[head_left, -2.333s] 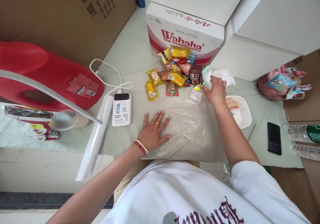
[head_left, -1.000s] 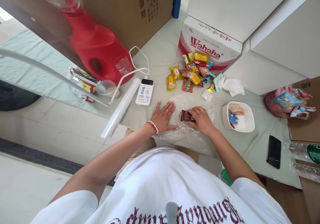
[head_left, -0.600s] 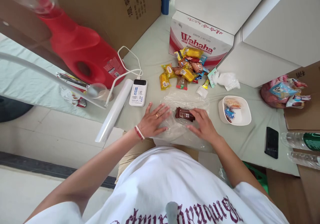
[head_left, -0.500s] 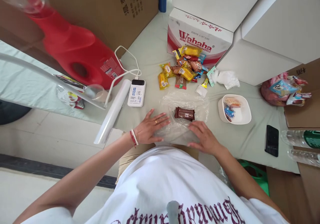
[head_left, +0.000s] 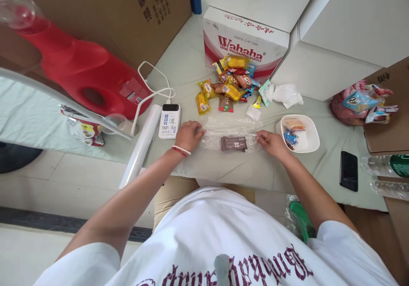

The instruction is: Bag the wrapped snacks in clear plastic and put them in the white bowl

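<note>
A brown wrapped snack bar [head_left: 234, 144] lies on the table under a fold of clear plastic wrap [head_left: 228, 127]. At the left end of that fold, my left hand [head_left: 189, 136] has its fingers closed on the wrap's edge. The right end is pinched by my right hand [head_left: 271, 144], between thumb and fingers. The wrap stretches between both hands, with its far part spread flat behind the bar. A roll of plastic wrap [head_left: 140, 146] lies to the left, alongside a white power bank [head_left: 169, 122].
Several small wrapped snacks [head_left: 232, 89] are heaped against the Wahaba box [head_left: 246, 43]. On the right are a white plastic tub [head_left: 309, 143] holding snacks, crumpled white wrap [head_left: 287, 95] and a black phone [head_left: 349, 171]. A large red bottle [head_left: 92, 73] stands at the left.
Both hands have moved from lying on the wrap's near part to gripping its edge. That edge has been lifted away from me and folded over the snack bar.
</note>
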`<state>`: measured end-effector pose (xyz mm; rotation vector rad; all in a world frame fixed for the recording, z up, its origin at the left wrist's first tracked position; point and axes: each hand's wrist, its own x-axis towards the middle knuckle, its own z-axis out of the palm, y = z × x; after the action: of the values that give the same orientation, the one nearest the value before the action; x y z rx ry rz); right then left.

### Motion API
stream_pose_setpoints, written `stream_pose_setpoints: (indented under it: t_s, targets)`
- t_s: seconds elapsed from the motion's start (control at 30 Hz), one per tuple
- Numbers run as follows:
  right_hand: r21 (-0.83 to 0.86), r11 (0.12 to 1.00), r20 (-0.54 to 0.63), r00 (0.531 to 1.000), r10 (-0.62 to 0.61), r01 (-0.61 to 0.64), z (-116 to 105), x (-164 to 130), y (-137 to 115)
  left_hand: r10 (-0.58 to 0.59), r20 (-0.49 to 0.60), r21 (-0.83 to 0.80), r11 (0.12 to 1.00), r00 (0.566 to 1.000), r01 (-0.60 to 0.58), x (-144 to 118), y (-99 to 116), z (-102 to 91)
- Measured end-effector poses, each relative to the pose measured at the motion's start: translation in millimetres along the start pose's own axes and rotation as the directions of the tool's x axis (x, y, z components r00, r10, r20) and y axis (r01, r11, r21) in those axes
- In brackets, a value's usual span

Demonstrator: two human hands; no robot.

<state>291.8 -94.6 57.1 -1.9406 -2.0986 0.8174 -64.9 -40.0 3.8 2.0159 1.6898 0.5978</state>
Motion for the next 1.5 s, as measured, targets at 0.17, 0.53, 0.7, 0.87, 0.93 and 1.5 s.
stream_pose_setpoints:
  t_s: [0.17, 0.53, 0.7, 0.87, 0.93, 1.5]
  targets:
    - [-0.314, 0.941, -0.041, 0.988, -0.148, 0.128, -13.5, 53.2, -19.4, -0.077, -0.344, 0.087, 0.990, 0.936, 0.113, -7.3, 19.5, -3.4]
    - [-0.326, 0.935, 0.205, 0.976, -0.077, 0.142, 22.0, 118.3, -71.0, 0.350, 0.342, 0.229, 0.869, 0.872, -0.438, -47.7, 92.9, 39.7]
    - [-0.314, 0.858, 0.207, 0.911, -0.356, 0.407, 1.1, 81.9, -73.5, 0.319, 0.318, 0.249, 0.880, 0.893, -0.404, -42.2, 91.0, 53.3]
    - [-0.338, 0.744, 0.274, 0.816, -0.508, 0.577, 27.3, 22.4, -60.3, 0.366, 0.279, 0.113, 0.905, 0.888, -0.409, -48.9, 75.9, 56.5]
    - [-0.341, 0.750, 0.268, 0.823, -0.501, 0.567, 43.7, 9.9, -53.9, 0.425, 0.250, -0.004, 0.899, 0.870, -0.438, -56.4, 61.8, 53.2]
    - [-0.103, 0.808, 0.066, 0.814, -0.577, 0.580, 65.7, -4.6, -40.4, -0.256, 0.079, -0.265, 0.926, 0.963, 0.268, -45.7, 50.5, 13.0]
